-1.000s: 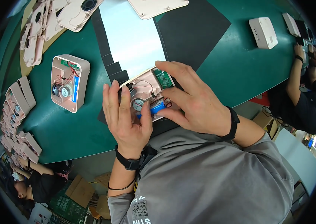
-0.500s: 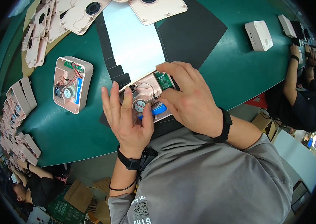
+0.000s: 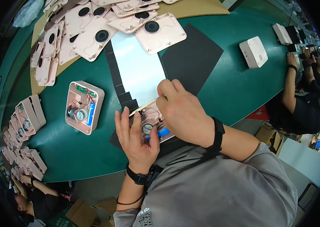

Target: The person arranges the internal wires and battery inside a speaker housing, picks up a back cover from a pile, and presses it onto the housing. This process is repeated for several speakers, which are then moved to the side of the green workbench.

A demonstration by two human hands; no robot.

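In front of me an open pale pink device housing (image 3: 166, 137) lies on dark sheets, holding a round silver speaker (image 3: 147, 128), a blue cylindrical battery (image 3: 163, 132) and thin wires. My left hand (image 3: 139, 142) grips its left wall, long fingers stretched along the outer side and thumb inside near the battery. Over the housing's right end, my right hand (image 3: 184, 119) is closed with its fingers curled down; whatever its fingertips pinch is hidden beneath the hand. A second open housing (image 3: 99, 104) with similar parts stands to the left.
Pink panels with black round openings (image 3: 102, 36) pile up at the back left. Several open housings (image 3: 27, 125) line the left edge. A black sheet (image 3: 194, 56) and a pale blue sheet (image 3: 135, 64) lie ahead. A closed white device (image 3: 253, 52) stands right. Co-workers sit on both sides.
My right hand has gone from spread fingers at the housing's right end to a closed, curled posture, covering the green circuit board. The left hand stays on the housing. The view has shifted.
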